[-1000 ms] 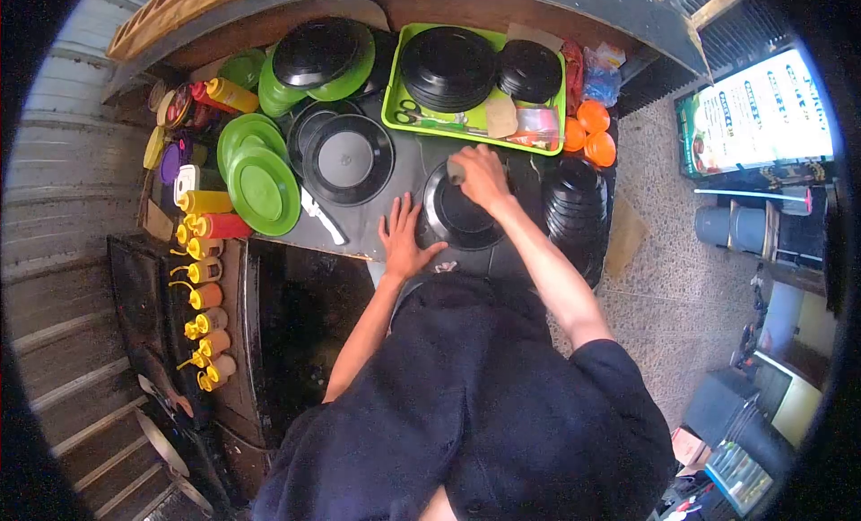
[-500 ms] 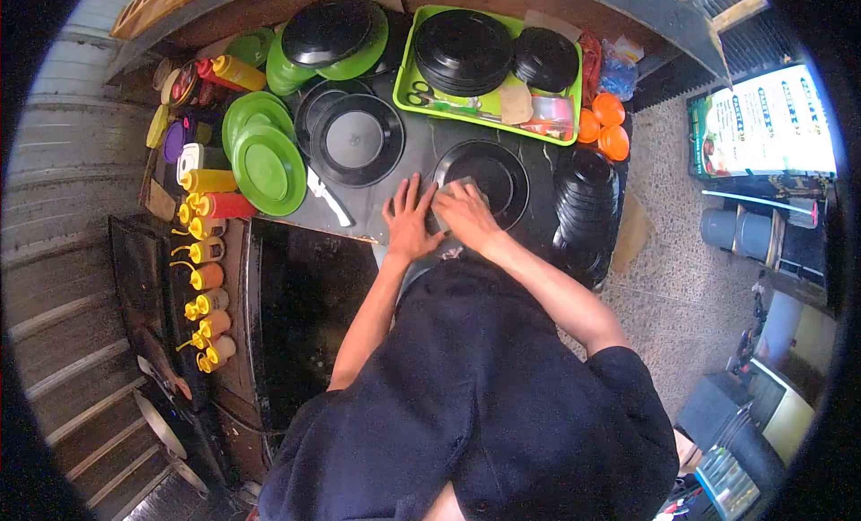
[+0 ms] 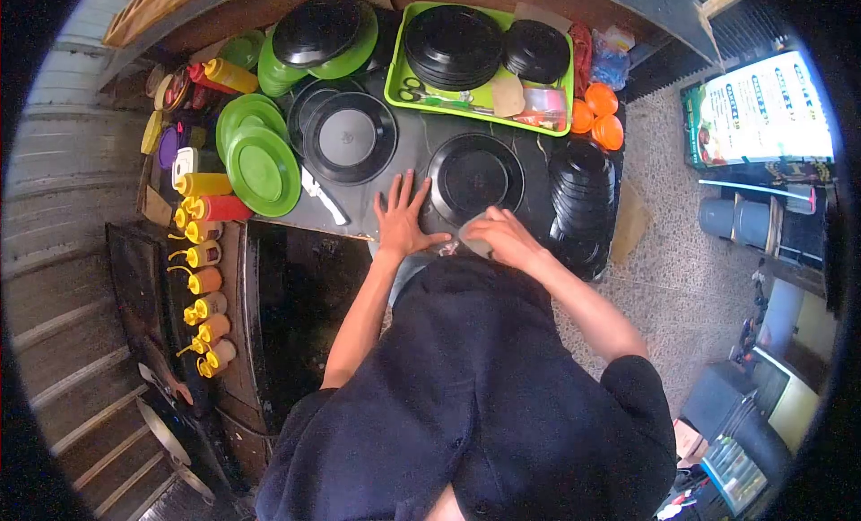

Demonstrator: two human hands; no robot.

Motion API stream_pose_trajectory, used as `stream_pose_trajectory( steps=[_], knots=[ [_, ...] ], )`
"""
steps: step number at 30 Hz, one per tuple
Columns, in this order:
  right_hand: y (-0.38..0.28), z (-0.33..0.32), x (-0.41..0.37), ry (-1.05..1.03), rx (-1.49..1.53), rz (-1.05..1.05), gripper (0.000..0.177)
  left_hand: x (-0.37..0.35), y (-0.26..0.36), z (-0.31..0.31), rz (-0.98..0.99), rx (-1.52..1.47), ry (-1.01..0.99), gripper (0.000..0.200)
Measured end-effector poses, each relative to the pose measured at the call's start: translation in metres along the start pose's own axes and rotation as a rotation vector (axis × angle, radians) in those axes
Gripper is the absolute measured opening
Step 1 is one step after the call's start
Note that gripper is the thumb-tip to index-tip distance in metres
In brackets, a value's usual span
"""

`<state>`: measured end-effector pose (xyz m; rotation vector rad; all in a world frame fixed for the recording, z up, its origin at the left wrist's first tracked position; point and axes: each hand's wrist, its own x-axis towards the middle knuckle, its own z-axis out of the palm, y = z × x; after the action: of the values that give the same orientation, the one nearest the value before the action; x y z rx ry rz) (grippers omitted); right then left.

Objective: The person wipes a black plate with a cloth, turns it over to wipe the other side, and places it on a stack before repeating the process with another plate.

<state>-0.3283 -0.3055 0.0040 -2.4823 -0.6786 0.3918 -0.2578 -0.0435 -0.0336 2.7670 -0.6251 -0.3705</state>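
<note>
My left hand [image 3: 403,220] lies flat on the dark tabletop with its fingers spread, just left of a black plate [image 3: 476,182]. Bunched under the fingers of my right hand [image 3: 508,238] is a greyish cloth [image 3: 475,238], pressed at the table's front edge below that plate. The plate lies alone, and neither hand seems to grip it. Left of my left hand is a white-handled knife [image 3: 323,198]. Two overlapping black plates [image 3: 348,138] lie behind the knife, beside green plates [image 3: 263,172].
A lime-green tray [image 3: 392,95] at the back holds stacked black plates and scissors. Black bowls [image 3: 583,198] stand in a row at the right, near orange cups [image 3: 608,133]. Sauce bottles [image 3: 204,255] line the left side. A black-topped plate stack [image 3: 318,32] is at the back left.
My right hand has moved with the cloth from the plate's lower left rim down and right to the table's front edge. My left hand stays nearly in place, its fingers spread wider.
</note>
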Motion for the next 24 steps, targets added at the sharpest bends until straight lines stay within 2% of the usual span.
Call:
stream_pose_trajectory(
  steps=[2,4,6,7,8,10,11,12,14,16,18,20,22,24],
  knots=[
    [0.014,0.000,-0.017,0.028,0.141,0.061,0.061,0.000,0.001,-0.001,0.002,-0.005,0.000,0.136],
    [0.026,-0.005,-0.025,-0.009,0.189,0.110,0.061,0.001,0.001,-0.001,0.000,-0.004,0.002,0.135],
    [0.038,-0.009,-0.031,-0.067,0.370,0.183,0.059,0.001,0.003,0.002,-0.017,-0.052,0.006,0.130],
    [0.045,-0.012,-0.034,-0.007,0.436,0.189,0.049,0.003,0.004,0.005,-0.014,-0.050,0.010,0.130],
    [0.049,-0.012,-0.037,0.074,0.646,0.322,0.043,0.006,0.006,0.008,-0.027,-0.067,0.036,0.127],
    [0.051,-0.025,-0.033,0.282,0.800,0.551,0.040,0.007,0.006,0.018,-0.037,-0.086,0.060,0.123],
    [0.060,-0.024,-0.027,0.452,0.764,0.496,0.040,0.007,0.004,0.022,-0.011,-0.063,0.085,0.120],
    [0.056,-0.034,-0.018,0.547,0.690,0.592,0.039,0.007,0.002,0.025,0.020,-0.039,0.110,0.117],
    [0.070,-0.030,0.000,0.696,0.548,0.578,0.040,0.004,0.003,0.027,0.047,-0.017,0.126,0.114],
    [0.078,-0.024,0.015,0.780,0.249,0.493,0.040,0.003,0.003,0.028,0.063,-0.034,0.192,0.114],
    [0.083,-0.006,0.024,0.805,0.216,0.529,0.042,0.003,0.006,0.026,0.047,-0.047,0.167,0.115],
    [0.069,0.001,0.023,0.783,0.029,0.550,0.039,0.002,0.008,0.024,0.012,-0.023,0.152,0.116],
    [0.056,0.007,0.018,0.776,0.006,0.510,0.038,0.002,0.009,0.024,-0.007,-0.058,0.147,0.115],
    [0.040,0.015,0.013,0.724,0.118,0.703,0.039,0.002,0.011,0.025,-0.009,-0.031,0.140,0.116]
  ],
)
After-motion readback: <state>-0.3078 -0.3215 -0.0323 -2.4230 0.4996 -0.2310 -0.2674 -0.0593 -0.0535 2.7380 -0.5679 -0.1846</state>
